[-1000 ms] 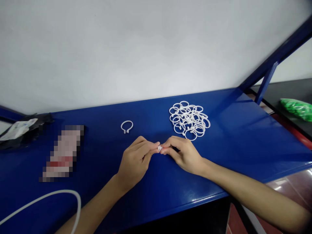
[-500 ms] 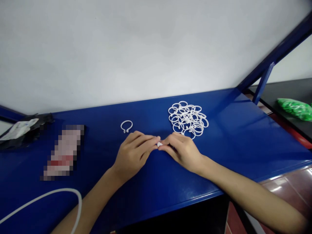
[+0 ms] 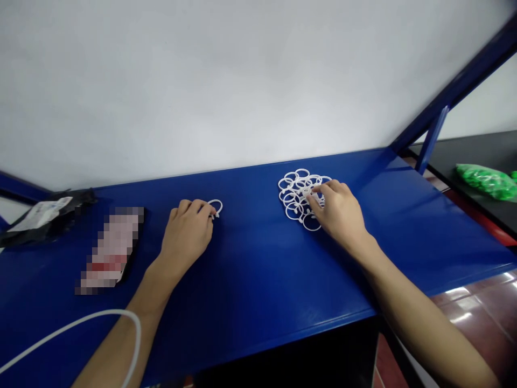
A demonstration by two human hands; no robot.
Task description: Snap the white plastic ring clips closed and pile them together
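Observation:
My left hand (image 3: 188,230) reaches over a single white plastic ring (image 3: 221,205) lying apart on the blue table. Its bent fingers are closed at the ring's near side and cover part of it. My right hand (image 3: 341,210) is over the right side of a heap of white rings (image 3: 293,196), with thumb and forefinger apart. White ring parts show between and below those fingertips. The hand hides the heap's right portion, and its other fingers are partly out of sight.
A blurred-out flat item (image 3: 111,248) lies left of my left hand. Beside it is a black plastic bag (image 3: 48,213) with a white label. A white cable (image 3: 81,320) loops at the lower left. Bagged green pieces (image 3: 487,180) sit on a dark surface at right.
My hands were together at the centre, pinching a small white piece. They have separated: the left moved left to the lone ring, the right moved up and right to the heap.

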